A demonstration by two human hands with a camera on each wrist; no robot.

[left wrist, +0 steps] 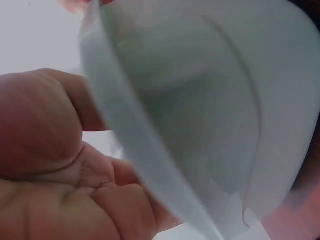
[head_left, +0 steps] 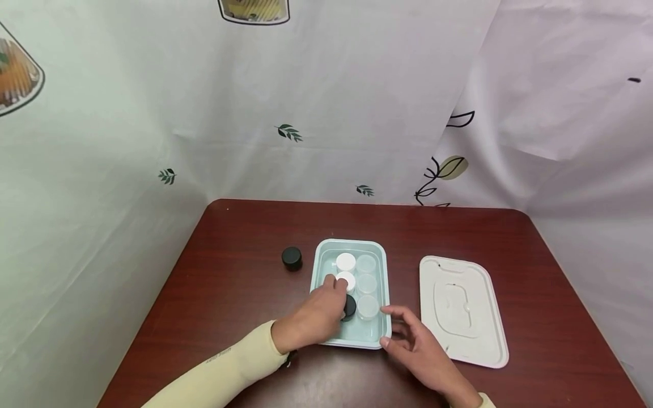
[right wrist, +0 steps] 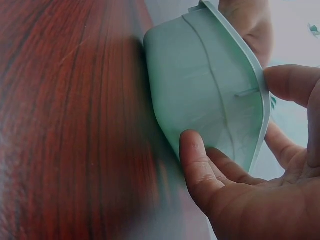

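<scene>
A pale blue-green tray [head_left: 352,343] holds small round containers: two with white tops [head_left: 346,262], several clear ones [head_left: 366,284] and a black-topped jar [head_left: 350,306]. My left hand [head_left: 316,314] reaches over the tray's left rim and grips the black-topped jar, its fingertips beside the nearer white top. That hand covers part of the jar, and the tray wall [left wrist: 210,125] blocks much of the left wrist view. At the near right corner, my right hand [head_left: 420,351] touches the tray wall [right wrist: 195,85] from outside, its fingers [right wrist: 192,155] spread along it.
Left of the tray stands another small black round container [head_left: 292,258]. A white lid [head_left: 461,311] lies on the dark red-brown table [head_left: 245,243] to the right. White patterned sheeting [head_left: 326,113] hangs behind and at both sides.
</scene>
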